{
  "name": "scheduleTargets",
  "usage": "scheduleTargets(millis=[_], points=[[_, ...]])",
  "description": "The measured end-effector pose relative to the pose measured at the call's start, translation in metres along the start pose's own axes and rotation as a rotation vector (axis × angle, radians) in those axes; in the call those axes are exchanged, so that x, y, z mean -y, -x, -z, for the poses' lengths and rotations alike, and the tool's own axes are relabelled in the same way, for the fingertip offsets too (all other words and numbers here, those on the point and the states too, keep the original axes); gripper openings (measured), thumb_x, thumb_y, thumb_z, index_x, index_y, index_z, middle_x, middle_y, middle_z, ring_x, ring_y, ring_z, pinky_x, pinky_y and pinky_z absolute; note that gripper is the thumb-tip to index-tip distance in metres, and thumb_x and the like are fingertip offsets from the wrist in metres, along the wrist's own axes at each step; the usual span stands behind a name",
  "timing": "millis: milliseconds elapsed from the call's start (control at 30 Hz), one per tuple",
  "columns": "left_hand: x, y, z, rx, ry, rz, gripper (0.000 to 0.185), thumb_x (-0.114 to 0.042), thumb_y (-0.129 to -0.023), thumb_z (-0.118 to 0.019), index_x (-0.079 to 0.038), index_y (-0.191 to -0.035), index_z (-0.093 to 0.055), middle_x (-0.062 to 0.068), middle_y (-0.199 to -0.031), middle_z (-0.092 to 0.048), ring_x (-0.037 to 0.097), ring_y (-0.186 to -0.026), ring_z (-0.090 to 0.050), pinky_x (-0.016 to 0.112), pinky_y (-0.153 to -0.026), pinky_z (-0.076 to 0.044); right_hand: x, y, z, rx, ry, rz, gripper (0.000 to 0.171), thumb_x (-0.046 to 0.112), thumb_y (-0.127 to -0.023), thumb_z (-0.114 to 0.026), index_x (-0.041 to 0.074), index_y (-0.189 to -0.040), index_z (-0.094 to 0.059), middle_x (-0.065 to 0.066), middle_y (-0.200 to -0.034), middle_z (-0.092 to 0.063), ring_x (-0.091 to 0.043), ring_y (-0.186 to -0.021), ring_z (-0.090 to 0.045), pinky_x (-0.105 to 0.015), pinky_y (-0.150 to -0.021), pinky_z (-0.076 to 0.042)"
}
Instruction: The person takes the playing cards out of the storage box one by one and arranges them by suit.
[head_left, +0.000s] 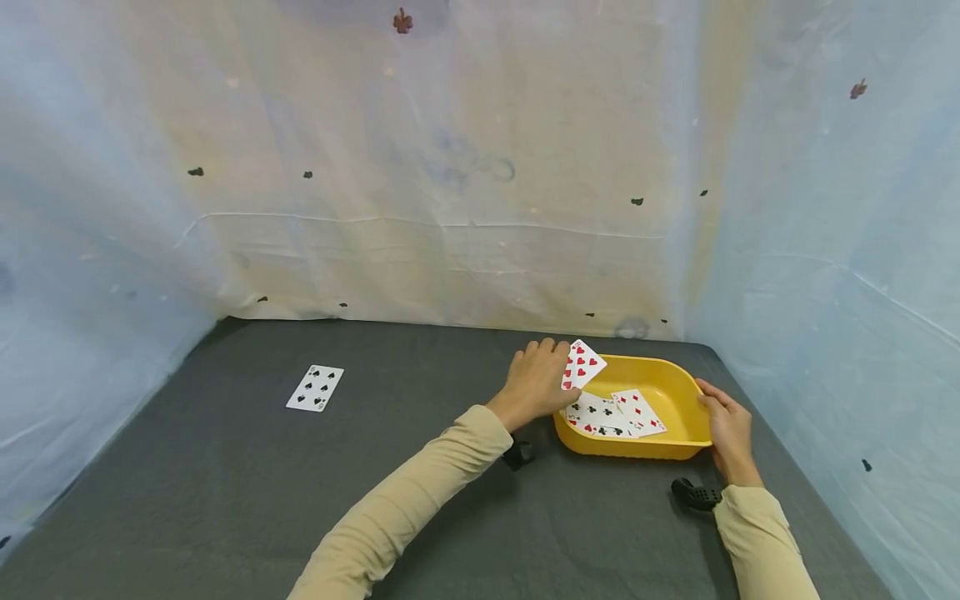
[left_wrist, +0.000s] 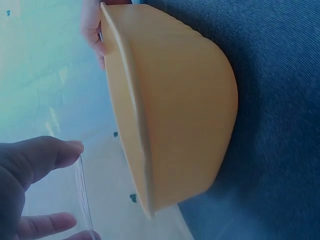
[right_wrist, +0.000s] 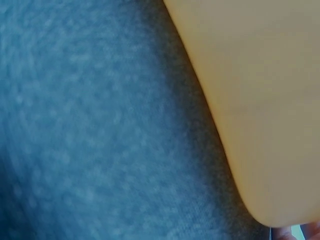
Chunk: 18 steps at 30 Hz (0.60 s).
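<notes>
My left hand (head_left: pixel 536 379) pinches a hearts playing card (head_left: pixel 583 365) by its edges above the left end of a yellow plastic tub (head_left: pixel 678 392). Seen from the left wrist, this card (left_wrist: pixel 85 200) is nearly edge-on between thumb and fingers, beside the tub's rim (left_wrist: pixel 132 95). On the tub's right end, my right hand (head_left: pixel 729 429) grips the rim, thumb on top. Inside lie several cards, among them a clubs card (head_left: pixel 596 408) and a diamonds card (head_left: pixel 637 411), overlapping at the left front. The right wrist view shows mostly the tub's outer wall (right_wrist: pixel 270 115).
A spades card (head_left: pixel 315 388) lies face up on the dark cloth-covered table (head_left: pixel 225 483), far to the left. Pale plastic sheeting (head_left: pixel 465 167) hangs behind the table and along both sides. Black wrist straps (head_left: pixel 693 495) sit at the sleeve ends.
</notes>
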<state>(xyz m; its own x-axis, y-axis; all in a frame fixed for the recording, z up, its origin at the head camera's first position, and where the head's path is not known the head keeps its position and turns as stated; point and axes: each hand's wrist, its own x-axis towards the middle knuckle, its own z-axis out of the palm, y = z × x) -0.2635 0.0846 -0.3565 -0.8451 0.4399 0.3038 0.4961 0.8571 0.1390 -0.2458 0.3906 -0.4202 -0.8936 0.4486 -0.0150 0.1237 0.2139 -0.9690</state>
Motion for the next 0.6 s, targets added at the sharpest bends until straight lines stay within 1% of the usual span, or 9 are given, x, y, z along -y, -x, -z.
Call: scheduleTargets(millis=[200, 367, 533, 600], points=[[0.012, 0.009, 0.005, -0.008, 0.034, 0.044, 0.062, -0.05, -0.083, -0.072, -0.009, -0.127, -0.055, 0.007, -0.112, -0.058, 0.024, -0.094, -0.053, 0.036, -0.074, -0.043, -0.001, -0.001, -0.002, 0.003, 0.016, 0.001, 0.045, 0.023, -0.103, -0.043, 0.003, -0.144, -0.045, -0.015, -0.148, -0.04, -0.004, -0.101, -0.052, -0.012, -0.073, -0.047], [0.023, 0.016, 0.011, -0.025, 0.055, 0.077, 0.064, -0.049, -0.083, -0.072, -0.006, -0.128, -0.055, 0.01, -0.113, -0.058, 0.026, -0.095, -0.054, 0.038, -0.077, -0.044, 0.0, -0.002, -0.002, -0.013, 0.014, -0.012, 0.044, 0.023, -0.103, -0.043, 0.005, -0.144, -0.046, -0.013, -0.148, -0.04, -0.009, -0.108, -0.052, -0.012, -0.074, -0.047], [0.036, 0.024, 0.014, -0.039, 0.084, 0.114, 0.066, -0.048, -0.084, -0.072, -0.005, -0.13, -0.054, 0.012, -0.115, -0.058, 0.029, -0.098, -0.054, 0.041, -0.081, -0.045, -0.001, -0.002, -0.002, -0.02, 0.026, -0.012, 0.044, 0.023, -0.103, -0.044, 0.005, -0.143, -0.046, -0.014, -0.148, -0.04, -0.007, -0.106, -0.052, -0.011, -0.073, -0.046], [0.041, 0.027, 0.016, -0.051, 0.097, 0.123, 0.066, -0.047, -0.083, -0.073, -0.004, -0.13, -0.054, 0.013, -0.114, -0.058, 0.03, -0.097, -0.055, 0.043, -0.08, -0.045, -0.001, -0.001, -0.001, -0.022, 0.03, -0.011, 0.044, 0.023, -0.103, -0.044, 0.005, -0.143, -0.047, -0.014, -0.148, -0.04, -0.007, -0.105, -0.052, -0.011, -0.072, -0.046]])
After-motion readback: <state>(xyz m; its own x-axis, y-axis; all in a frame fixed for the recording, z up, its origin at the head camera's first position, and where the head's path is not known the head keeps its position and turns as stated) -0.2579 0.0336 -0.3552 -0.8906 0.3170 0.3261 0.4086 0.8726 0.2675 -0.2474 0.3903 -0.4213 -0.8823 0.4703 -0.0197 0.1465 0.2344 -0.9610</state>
